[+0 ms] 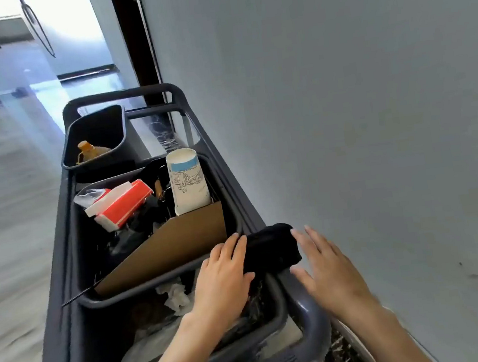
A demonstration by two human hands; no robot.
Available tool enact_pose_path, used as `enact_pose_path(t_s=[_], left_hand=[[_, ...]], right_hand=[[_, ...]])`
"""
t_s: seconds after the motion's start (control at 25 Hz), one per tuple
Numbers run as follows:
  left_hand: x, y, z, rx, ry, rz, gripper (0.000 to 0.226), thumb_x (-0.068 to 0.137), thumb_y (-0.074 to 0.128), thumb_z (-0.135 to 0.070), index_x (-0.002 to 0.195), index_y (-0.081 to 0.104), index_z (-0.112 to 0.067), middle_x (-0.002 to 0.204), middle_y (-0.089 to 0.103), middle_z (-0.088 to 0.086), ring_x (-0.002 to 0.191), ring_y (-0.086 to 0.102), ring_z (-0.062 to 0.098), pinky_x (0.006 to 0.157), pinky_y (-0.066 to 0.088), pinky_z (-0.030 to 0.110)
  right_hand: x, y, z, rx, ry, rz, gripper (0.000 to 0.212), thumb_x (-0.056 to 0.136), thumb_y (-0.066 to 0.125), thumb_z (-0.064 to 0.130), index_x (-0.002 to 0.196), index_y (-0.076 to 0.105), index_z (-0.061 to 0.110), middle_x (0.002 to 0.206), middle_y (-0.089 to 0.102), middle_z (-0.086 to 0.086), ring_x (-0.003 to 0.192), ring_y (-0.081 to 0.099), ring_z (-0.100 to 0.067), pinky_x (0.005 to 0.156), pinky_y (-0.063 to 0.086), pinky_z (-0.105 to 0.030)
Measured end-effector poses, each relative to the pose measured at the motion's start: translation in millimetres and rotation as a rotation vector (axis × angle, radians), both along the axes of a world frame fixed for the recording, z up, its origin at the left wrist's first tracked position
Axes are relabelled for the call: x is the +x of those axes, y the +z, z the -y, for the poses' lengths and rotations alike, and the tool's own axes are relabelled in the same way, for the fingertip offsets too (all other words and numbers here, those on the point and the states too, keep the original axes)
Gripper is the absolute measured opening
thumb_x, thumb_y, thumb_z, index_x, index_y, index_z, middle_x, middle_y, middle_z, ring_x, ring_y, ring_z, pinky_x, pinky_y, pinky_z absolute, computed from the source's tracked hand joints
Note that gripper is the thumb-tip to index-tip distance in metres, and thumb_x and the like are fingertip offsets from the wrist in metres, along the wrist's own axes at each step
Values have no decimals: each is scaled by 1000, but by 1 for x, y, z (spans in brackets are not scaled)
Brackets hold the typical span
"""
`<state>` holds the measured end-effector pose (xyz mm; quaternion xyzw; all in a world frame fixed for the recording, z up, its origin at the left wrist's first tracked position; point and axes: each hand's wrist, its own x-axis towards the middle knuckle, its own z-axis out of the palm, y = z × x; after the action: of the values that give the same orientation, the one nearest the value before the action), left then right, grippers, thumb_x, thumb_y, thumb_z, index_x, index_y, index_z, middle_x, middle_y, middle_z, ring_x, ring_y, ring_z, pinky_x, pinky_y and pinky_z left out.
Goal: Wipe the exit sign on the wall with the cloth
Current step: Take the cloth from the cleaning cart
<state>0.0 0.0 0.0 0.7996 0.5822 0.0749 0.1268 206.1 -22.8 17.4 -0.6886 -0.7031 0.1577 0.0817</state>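
Note:
A dark cloth lies bunched on the right rim of a grey cleaning cart, between its middle and near bins. My left hand rests flat against the cloth's left side, fingers together and touching it. My right hand hovers just right of the cloth, fingers spread, its fingertips at the cloth's edge. Neither hand has closed around the cloth. No exit sign is in view; the pale wall on the right is bare.
The middle bin holds a paper cup, a red-and-white box and a cardboard sheet. A far bucket holds an orange-capped bottle. The near bin holds crumpled paper. A corridor floor runs along the left.

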Motion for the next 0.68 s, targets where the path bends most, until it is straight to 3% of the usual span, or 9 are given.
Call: enact_pose_path(t_s=[0.32, 0.52, 0.68], left_hand=[[29, -22, -39, -197, 16, 95, 75, 100, 61, -42, 161, 19, -29, 163, 24, -14, 147, 23, 12, 118, 29, 31], [25, -39, -43, -228, 56, 165, 75, 94, 72, -33, 157, 32, -26, 156, 34, -12, 140, 35, 13, 113, 29, 27], [22, -42, -42, -179, 128, 299, 51, 89, 78, -16, 137, 60, -21, 126, 55, -9, 116, 56, 15, 99, 43, 29]], right_hand=[[30, -36, -55, -105, 205, -170, 71, 93, 57, 36, 150, 16, 48, 164, 5, 10, 145, 25, -15, 108, 37, -33], [30, -56, -66, -99, 198, -307, 69, 89, 61, 22, 147, 30, 44, 151, 36, 8, 123, 53, -20, 98, 44, -29], [23, -57, -71, -32, 96, -403, 59, 83, 61, 8, 134, 52, 37, 127, 59, 6, 108, 61, -18, 92, 45, -24]])
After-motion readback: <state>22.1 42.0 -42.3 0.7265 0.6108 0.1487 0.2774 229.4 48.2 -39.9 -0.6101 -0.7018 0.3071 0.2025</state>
